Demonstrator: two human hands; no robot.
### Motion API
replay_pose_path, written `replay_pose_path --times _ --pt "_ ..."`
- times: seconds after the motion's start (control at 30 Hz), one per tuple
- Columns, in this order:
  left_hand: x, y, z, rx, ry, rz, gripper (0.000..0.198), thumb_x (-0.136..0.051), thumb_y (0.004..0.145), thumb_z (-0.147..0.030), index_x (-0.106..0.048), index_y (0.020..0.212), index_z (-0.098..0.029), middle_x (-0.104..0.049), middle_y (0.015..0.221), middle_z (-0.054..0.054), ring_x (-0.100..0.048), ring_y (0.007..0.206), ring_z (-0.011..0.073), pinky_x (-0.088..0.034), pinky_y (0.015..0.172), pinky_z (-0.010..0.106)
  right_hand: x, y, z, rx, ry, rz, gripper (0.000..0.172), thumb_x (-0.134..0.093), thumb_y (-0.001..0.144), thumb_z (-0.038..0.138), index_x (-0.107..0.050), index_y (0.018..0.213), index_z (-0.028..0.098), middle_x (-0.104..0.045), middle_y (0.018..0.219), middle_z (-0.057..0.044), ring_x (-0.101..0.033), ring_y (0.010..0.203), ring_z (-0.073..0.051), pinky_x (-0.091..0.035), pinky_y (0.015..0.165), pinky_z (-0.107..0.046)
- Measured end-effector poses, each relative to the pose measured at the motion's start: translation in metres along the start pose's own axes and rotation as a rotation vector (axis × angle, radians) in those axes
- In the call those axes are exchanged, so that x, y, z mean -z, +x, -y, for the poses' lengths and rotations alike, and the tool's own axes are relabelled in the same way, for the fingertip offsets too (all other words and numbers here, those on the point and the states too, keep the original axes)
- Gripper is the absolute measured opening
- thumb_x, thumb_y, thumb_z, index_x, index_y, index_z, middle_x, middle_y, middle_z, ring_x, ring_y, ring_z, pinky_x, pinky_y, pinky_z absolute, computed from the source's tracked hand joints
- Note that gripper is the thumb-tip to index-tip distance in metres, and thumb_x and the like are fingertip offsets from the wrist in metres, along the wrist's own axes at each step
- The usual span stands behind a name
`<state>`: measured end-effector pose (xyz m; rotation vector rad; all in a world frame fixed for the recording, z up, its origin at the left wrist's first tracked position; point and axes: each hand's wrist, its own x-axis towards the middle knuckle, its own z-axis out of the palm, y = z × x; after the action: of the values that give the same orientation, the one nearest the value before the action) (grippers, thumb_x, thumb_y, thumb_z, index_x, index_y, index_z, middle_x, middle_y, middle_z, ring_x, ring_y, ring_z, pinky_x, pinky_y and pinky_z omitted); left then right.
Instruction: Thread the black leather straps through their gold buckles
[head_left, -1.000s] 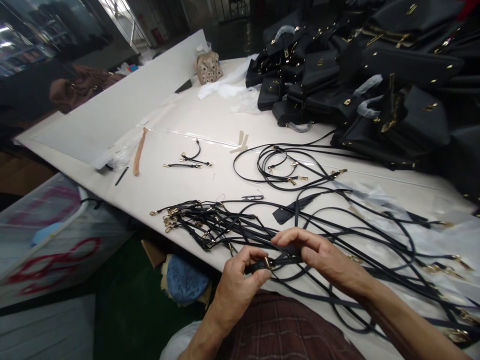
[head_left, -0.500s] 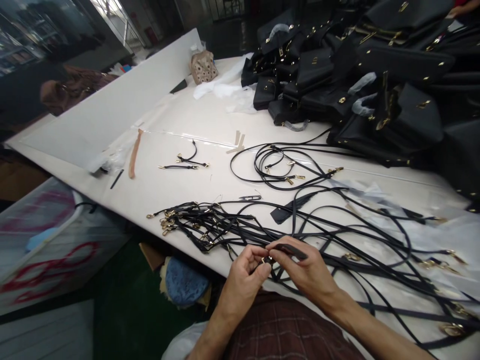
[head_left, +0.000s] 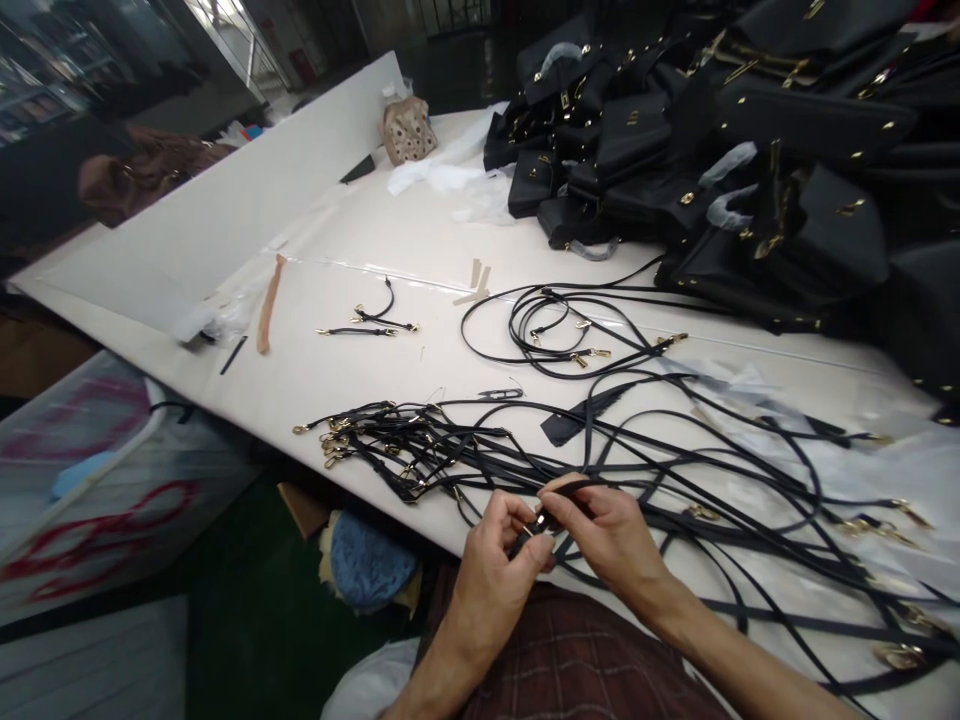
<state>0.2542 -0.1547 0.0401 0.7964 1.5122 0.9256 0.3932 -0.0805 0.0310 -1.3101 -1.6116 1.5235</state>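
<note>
Close to the table's near edge, my two hands meet over a black strap (head_left: 534,526) with a small gold-coloured metal piece. My left hand (head_left: 501,560) pinches the strap near this metal piece. Fingers of my right hand (head_left: 606,522) are closed on a part of the strap just to the right, its end lying over the fingers. Beyond both hands lies a tangle of thin black straps with gold clips (head_left: 405,440). Long black straps (head_left: 697,480) run to the right beneath my right arm. The fingers partly hide the held metal piece.
Small thread snips (head_left: 500,394) lie behind the tangle. Coiled straps (head_left: 555,320), short clip straps (head_left: 367,322) and a tan strip (head_left: 270,305) are farther back. Black handbags (head_left: 630,140) are heaped at the back right. A white panel (head_left: 247,200) stands along the left.
The right fingers have shifted on the strap, and its end now lies lower, pointing right. More of the strap and metal piece shows between my hands.
</note>
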Motion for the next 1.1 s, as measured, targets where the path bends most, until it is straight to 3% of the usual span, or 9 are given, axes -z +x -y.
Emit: replay_pose_path --times 0.17,0.3,0.4,0.5,0.63,0.8,0.93,1.03,1.1 --pt "0.001 -0.002 0.004 -0.056 0.049 -0.038 0.014 -0.060 0.085 -0.023 -0.047 0.091 -0.021 -0.066 0.085 0.002 -0.068 0.079 0.0187 -0.051 0.071 0.029 -0.002 0.003 -0.005 -0.270 0.345 -0.037 0.038 -0.063 0.080 0.057 -0.057 0.083 0.019 -0.067 0.063 -0.003 -0.065 0.057 -0.023 -0.055 0.060 -0.035" --pt "0.002 -0.003 0.008 -0.050 -0.072 0.019 0.011 -0.053 0.091 -0.027 -0.045 0.095 -0.021 -0.066 0.090 0.004 -0.069 0.081 0.0186 -0.053 0.074 0.031 0.002 0.007 -0.003 -0.186 0.299 0.076 0.034 -0.062 0.083 0.052 -0.058 0.083 0.018 -0.065 0.073 -0.002 -0.062 0.069 -0.020 -0.051 0.067 -0.032" --pt "0.001 -0.004 0.008 -0.062 -0.075 0.013 0.014 -0.050 0.093 -0.033 -0.045 0.098 -0.020 -0.063 0.083 0.002 -0.065 0.066 0.0144 -0.050 0.059 0.025 0.003 0.007 0.003 -0.124 0.254 0.207 0.027 -0.065 0.082 0.044 -0.060 0.085 0.017 -0.063 0.079 -0.002 -0.058 0.075 -0.018 -0.047 0.070 -0.029" --pt "0.002 -0.006 0.005 -0.087 0.017 -0.046 0.020 -0.047 0.095 -0.039 -0.047 0.101 -0.020 -0.061 0.077 -0.001 -0.055 0.053 0.0096 -0.042 0.050 0.022 -0.001 0.004 0.006 -0.164 0.253 0.283 0.026 -0.062 0.084 0.043 -0.060 0.085 0.017 -0.058 0.073 0.001 -0.053 0.070 -0.016 -0.045 0.064 -0.026" --pt "0.003 -0.008 0.001 -0.124 0.057 -0.042 0.018 -0.045 0.096 -0.036 -0.050 0.104 -0.020 -0.066 0.089 0.004 -0.064 0.076 0.0156 -0.049 0.069 0.027 -0.006 0.000 0.002 -0.216 0.311 0.280 0.030 -0.057 0.088 0.048 -0.056 0.084 0.018 -0.049 0.067 0.004 -0.046 0.061 -0.013 -0.040 0.055 -0.023" --pt "0.008 -0.006 0.002 -0.276 0.272 -0.003 0.020 -0.060 0.085 -0.017 -0.060 0.105 -0.023 -0.067 0.103 0.006 -0.062 0.098 0.0225 -0.046 0.089 0.033 -0.004 0.001 -0.002 -0.214 0.367 0.274 0.032 -0.058 0.089 0.049 -0.054 0.081 0.018 -0.044 0.067 0.005 -0.040 0.059 -0.010 -0.037 0.052 -0.021" --pt "0.013 -0.003 0.010 -0.422 0.443 -0.047 0.024 -0.055 0.089 -0.018 -0.065 0.110 -0.024 -0.068 0.103 0.010 -0.062 0.097 0.0250 -0.046 0.088 0.035 -0.004 0.001 0.000 -0.314 0.481 0.305 0.038 -0.059 0.085 0.057 -0.050 0.082 0.020 -0.043 0.066 0.006 -0.042 0.054 -0.010 -0.039 0.045 -0.020" --pt "0.014 -0.002 0.016 -0.425 0.522 -0.054 0.025 -0.053 0.091 -0.022 -0.066 0.113 -0.024 -0.070 0.097 0.012 -0.064 0.091 0.0251 -0.047 0.084 0.033 -0.007 0.000 0.001 -0.333 0.555 0.369 0.041 -0.058 0.084 0.060 -0.046 0.085 0.021 -0.049 0.068 0.005 -0.049 0.055 -0.011 -0.045 0.046 -0.021" --pt "0.015 -0.002 0.017 -0.421 0.547 -0.073 0.025 -0.053 0.091 -0.023 -0.066 0.113 -0.023 -0.070 0.095 0.012 -0.065 0.089 0.0249 -0.047 0.082 0.032 -0.009 -0.002 0.000 -0.325 0.529 0.409 0.040 -0.058 0.085 0.059 -0.045 0.086 0.022 -0.045 0.062 0.008 -0.043 0.047 -0.008 -0.037 0.040 -0.017"
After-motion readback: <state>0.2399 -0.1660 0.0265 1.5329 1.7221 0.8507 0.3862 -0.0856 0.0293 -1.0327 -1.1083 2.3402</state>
